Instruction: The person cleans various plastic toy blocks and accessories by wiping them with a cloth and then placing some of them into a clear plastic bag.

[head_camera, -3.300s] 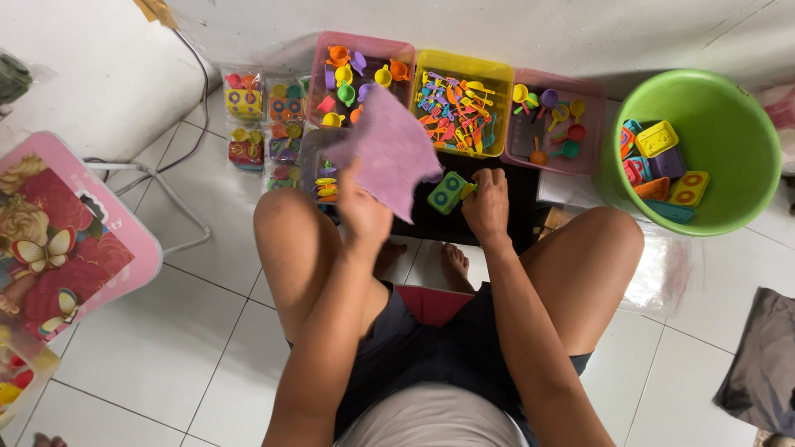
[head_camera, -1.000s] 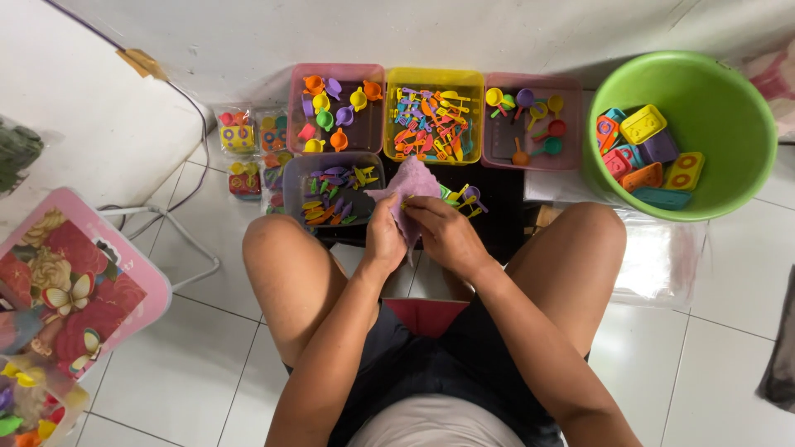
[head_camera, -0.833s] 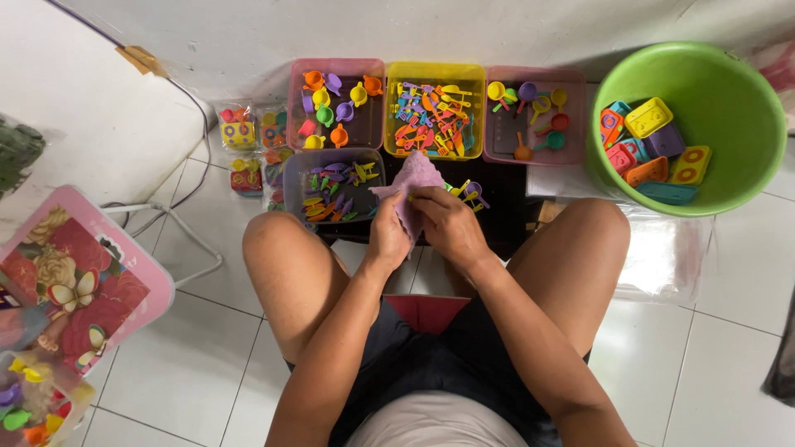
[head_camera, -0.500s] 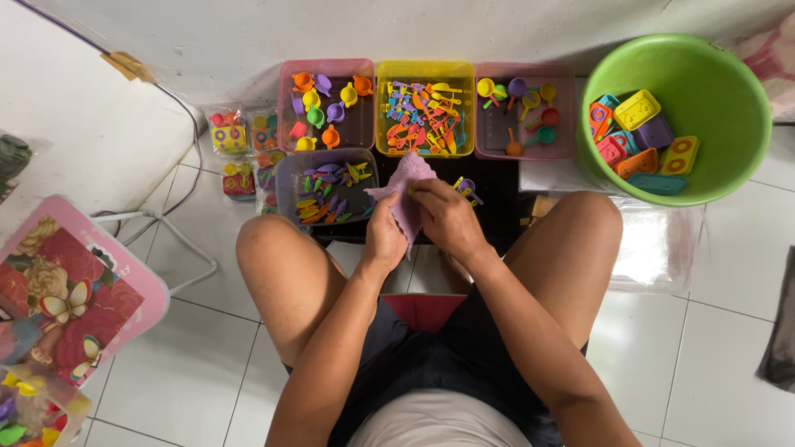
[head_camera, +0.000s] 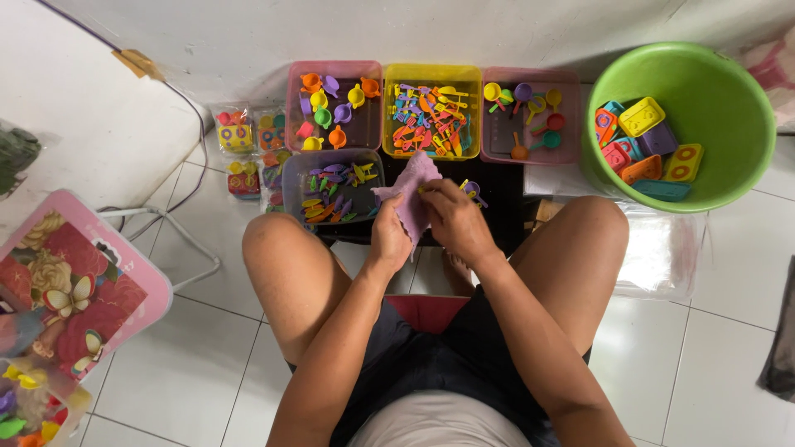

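Observation:
I sit with knees apart, looking down at my hands. My left hand [head_camera: 389, 236] grips a purple cloth [head_camera: 411, 186] from below. My right hand [head_camera: 451, 219] presses against the cloth from the right, fingers closed around a small toy piece that the cloth mostly hides. Both hands hover just in front of a clear tub of small coloured toy utensils [head_camera: 331, 189] and above a black surface [head_camera: 497, 194].
Behind stand a pink tub of toy cups [head_camera: 334, 103], a yellow tub of tiny utensils [head_camera: 431, 112] and a pink tub of toy spoons [head_camera: 530, 116]. A green bucket [head_camera: 691, 120] of toy trays is at the right. Packets [head_camera: 244, 149] and a pink folding table [head_camera: 79, 285] lie left.
The cloth was held up and spread over the tubs; now it is bunched between both hands, which have come together and rub a small piece. The green block is out of sight.

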